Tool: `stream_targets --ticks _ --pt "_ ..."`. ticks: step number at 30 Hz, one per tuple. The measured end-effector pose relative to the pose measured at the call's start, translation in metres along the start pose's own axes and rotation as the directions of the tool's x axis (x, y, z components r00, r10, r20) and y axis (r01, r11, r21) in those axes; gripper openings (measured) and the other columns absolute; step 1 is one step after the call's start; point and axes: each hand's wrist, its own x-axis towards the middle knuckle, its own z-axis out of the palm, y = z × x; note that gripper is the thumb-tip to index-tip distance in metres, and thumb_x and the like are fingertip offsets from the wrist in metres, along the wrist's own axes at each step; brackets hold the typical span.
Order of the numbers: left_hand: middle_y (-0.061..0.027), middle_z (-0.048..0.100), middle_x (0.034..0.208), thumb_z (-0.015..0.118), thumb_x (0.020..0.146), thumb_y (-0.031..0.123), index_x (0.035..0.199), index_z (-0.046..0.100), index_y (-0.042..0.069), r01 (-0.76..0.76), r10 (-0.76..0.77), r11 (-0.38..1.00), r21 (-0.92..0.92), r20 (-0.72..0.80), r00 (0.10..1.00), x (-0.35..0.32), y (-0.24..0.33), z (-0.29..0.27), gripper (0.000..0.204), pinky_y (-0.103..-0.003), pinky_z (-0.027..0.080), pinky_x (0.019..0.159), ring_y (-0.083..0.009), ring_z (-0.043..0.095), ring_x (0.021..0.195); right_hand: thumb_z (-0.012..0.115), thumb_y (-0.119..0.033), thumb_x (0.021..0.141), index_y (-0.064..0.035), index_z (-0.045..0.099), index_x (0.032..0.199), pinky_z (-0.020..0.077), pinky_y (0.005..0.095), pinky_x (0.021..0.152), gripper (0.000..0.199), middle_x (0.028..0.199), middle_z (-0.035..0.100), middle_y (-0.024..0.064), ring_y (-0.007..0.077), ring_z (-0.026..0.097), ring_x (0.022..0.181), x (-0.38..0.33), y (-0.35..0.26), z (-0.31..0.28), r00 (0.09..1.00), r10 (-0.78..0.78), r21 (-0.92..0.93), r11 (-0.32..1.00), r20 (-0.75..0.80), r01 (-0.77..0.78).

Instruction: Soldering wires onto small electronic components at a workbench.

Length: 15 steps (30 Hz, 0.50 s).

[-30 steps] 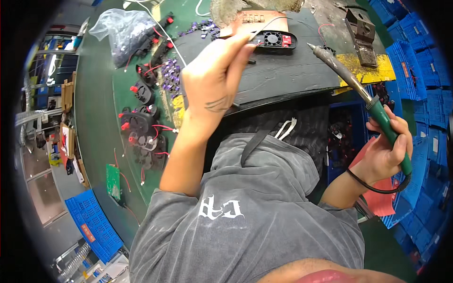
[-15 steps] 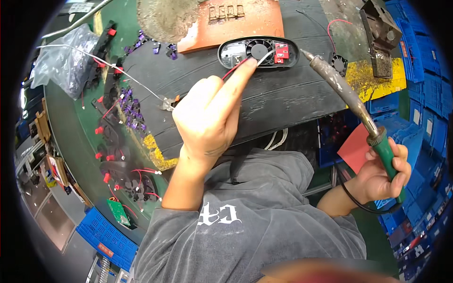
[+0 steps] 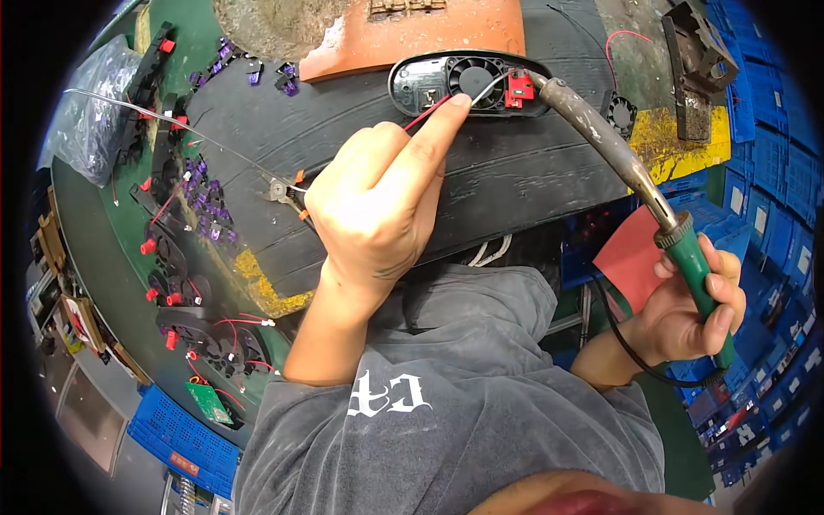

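Note:
My right hand is closed around the green handle of a soldering iron. The iron's tip end reaches the red part at the right end of an oval black housing; whether it touches is hard to see. A small black fan sits in the middle of that housing. My left hand is closed, its index finger stretched to the housing's near edge, pressing a white wire that runs to the red part. A red wire runs beside that finger. The left thumb is hidden.
Cutting pliers lie on the black board, partly under my left hand. Behind the housing stands an orange block. At right are a loose fan and a dark metal stand. More housings line the left.
The soldering iron's tip has moved left from beside the housing to the red part in it. My left hand stays at the wires. The whole view has shifted slightly.

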Motion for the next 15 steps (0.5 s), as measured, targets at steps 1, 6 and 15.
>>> stream_targets --ticks 1,6,15 --pt "-0.0029 0.038 0.058 0.069 0.065 -0.003 0.103 0.072 0.008 -0.005 0.005 1.000 0.027 -0.004 1.000 -0.0006 -0.0008 0.0007 0.039 -0.031 0.038 0.046 -0.0168 0.042 0.049 0.042 -0.031 0.095 -0.0026 0.063 0.099 0.0543 0.0362 0.054 0.036 0.111 0.059 0.0269 0.0384 0.065 0.076 -0.0001 0.0004 0.0001 1.000 0.002 -0.009 1.000 0.000 -0.002" --pt "-0.0029 0.038 0.057 0.069 0.066 -0.002 0.102 0.072 0.008 -0.017 0.017 1.000 -0.004 -0.022 1.000 -0.0013 -0.0010 0.0022 0.037 -0.031 0.037 0.046 -0.0169 0.041 0.048 0.041 -0.031 0.095 -0.0028 0.063 0.100 0.0545 0.0360 0.054 0.036 0.110 0.059 0.0264 0.0381 0.064 0.076 0.0028 -0.0014 0.0015 1.000 -0.009 -0.016 1.000 0.025 0.009" --pt "-0.0020 0.039 0.058 0.070 0.066 0.000 0.102 0.072 0.009 -0.004 0.004 1.000 0.022 -0.011 1.000 -0.0015 -0.0019 0.0022 0.036 -0.031 0.038 0.046 -0.0160 0.042 0.049 0.042 -0.031 0.094 -0.0030 0.064 0.100 0.0526 0.0352 0.054 0.036 0.109 0.059 0.0256 0.0364 0.063 0.073 0.0025 -0.0011 0.0028 1.000 -0.004 -0.001 1.000 0.024 0.004"
